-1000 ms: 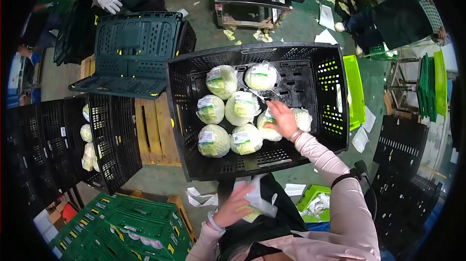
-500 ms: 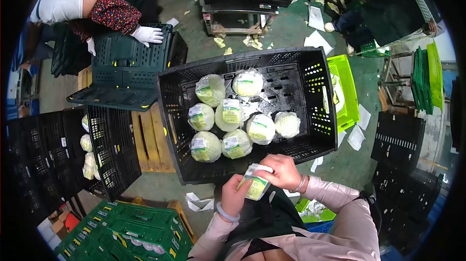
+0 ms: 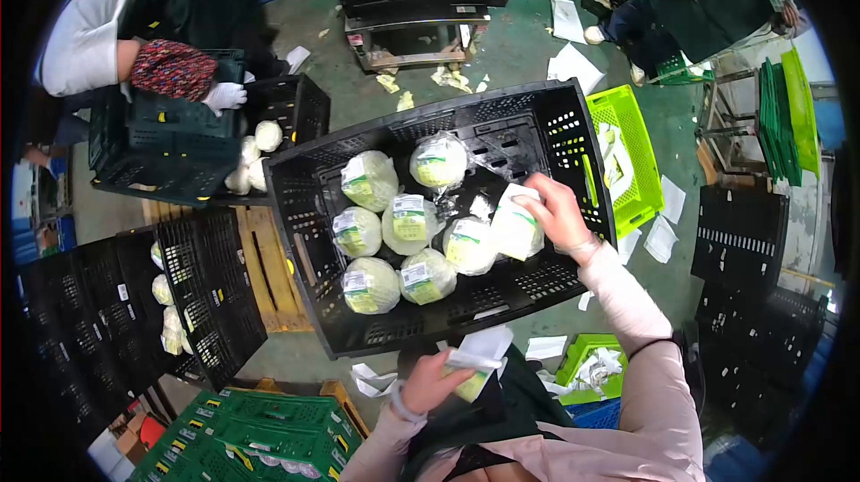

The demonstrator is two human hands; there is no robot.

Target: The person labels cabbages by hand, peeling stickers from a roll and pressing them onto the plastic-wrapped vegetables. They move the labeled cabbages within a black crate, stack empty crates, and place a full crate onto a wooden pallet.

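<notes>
The right hand [image 3: 557, 210] reaches over the near right part of the black crate [image 3: 309, 240] and pinches a pale label [image 3: 517, 229] between thumb and fingers, holding it low over the cabbage at the right end of the middle row. The label is a small sheet, white with a greenish tint, slightly bent, its lower edge close to the wrapped cabbages [image 3: 408, 222]. The left hand [image 3: 430, 382] stays near the body, below the crate's near wall, clenched around a stack of labels [image 3: 473, 373] with white edges and a yellow-green face.

Seven film-wrapped heads fill the crate's left and middle; each carries a green-and-white label on top. The crate's right third is bare slatted floor, leaving room beside the right hand up to the right wall. A lime-green crate [image 3: 627, 155] lies just beyond that wall. Left of the black crate, a wooden pallet [image 3: 269, 258] shows, then dark crates with more cabbages. At top left a co-worker's white-gloved hand [image 3: 224, 95] rests on a dark green crate [image 3: 152, 146]. Paper scraps lie on the green floor [image 3: 502, 61].
</notes>
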